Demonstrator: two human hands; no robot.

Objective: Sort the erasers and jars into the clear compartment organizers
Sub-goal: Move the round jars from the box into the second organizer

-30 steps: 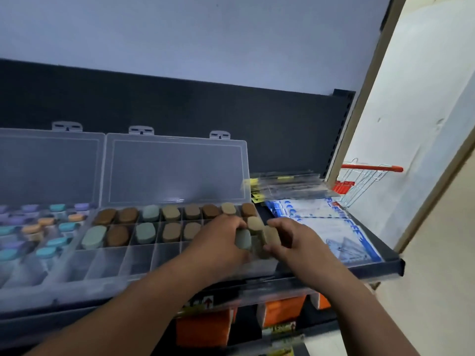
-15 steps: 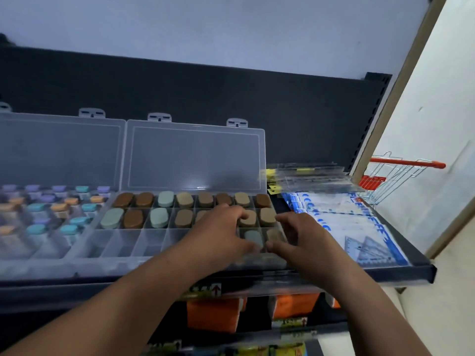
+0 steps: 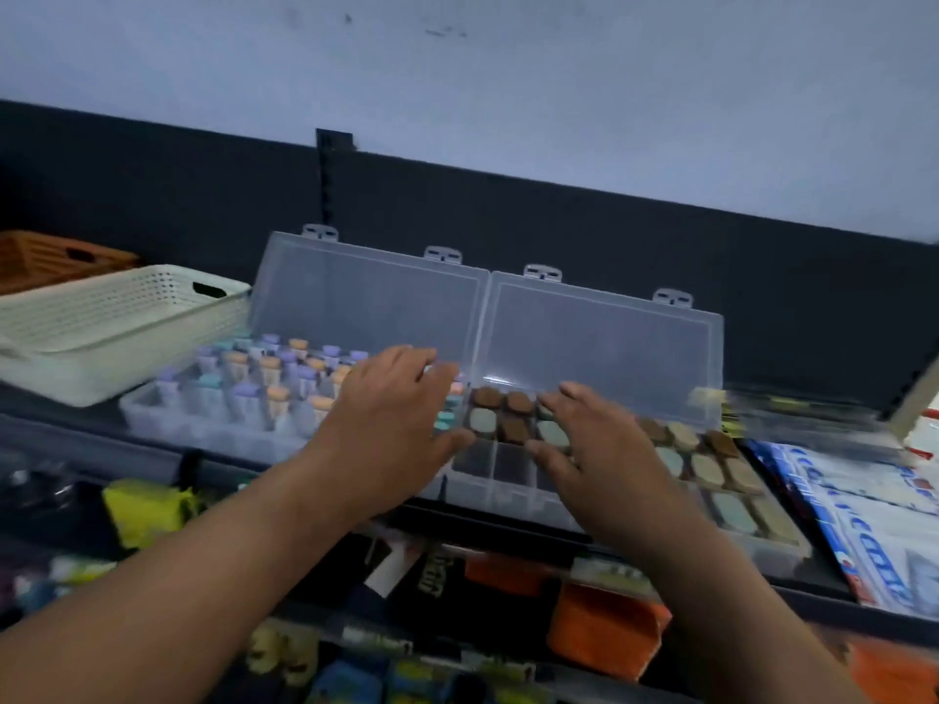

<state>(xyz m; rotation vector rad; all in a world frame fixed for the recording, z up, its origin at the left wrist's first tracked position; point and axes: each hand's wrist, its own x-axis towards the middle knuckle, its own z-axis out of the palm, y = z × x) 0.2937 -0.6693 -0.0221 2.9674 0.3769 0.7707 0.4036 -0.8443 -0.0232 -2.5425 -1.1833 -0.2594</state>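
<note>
Firstly, a dark shelf [image 3: 101, 449] is recorded, carrying everything; a cream basket [image 3: 101, 317] is set at its left end; two clear organizers are placed side by side at the middle, lids raised against the back panel; left organizer [image 3: 203, 434] is filled with upright pastel-capped jars [image 3: 244, 398]; right organizer [image 3: 508, 495] is stocked with brown, tan and grey-green erasers [image 3: 706, 470], one per compartment; blue-and-white packets [image 3: 874, 525] are laid at the right end; left hand [image 3: 391, 429] is spread over the jar organizer's right end; right hand [image 3: 599, 449] is spread over the erasers; fingers are straight, gripping nothing; contact cannot be told.
</note>
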